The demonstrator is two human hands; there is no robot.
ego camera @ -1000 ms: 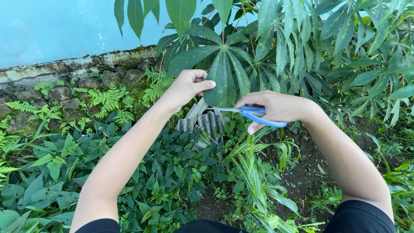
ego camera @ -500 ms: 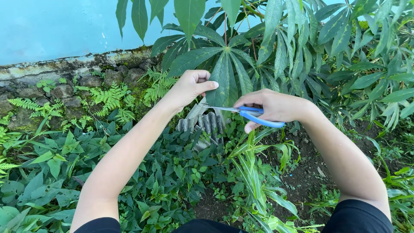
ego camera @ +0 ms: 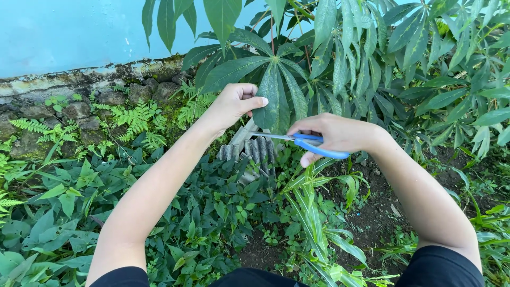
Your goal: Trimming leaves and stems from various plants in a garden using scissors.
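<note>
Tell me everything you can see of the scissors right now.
The scissors have bright blue, plastic-looking handles and slim silvery metal blades. The right hand has its fingers through the handle loops, hiding most of them. The blades point left, roughly level, nearly closed, reaching the lower end of the leaf lobe that the left hand pinches by its edge. Whether they are cutting into it cannot be told. Nothing else touches them.

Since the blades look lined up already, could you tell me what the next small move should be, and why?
Probably close the scissors. The left hand pinches the long green leaf and holds it down, while the right hand has the blades lying across its lower end, so a squeeze looks like enough to cut it.
</note>
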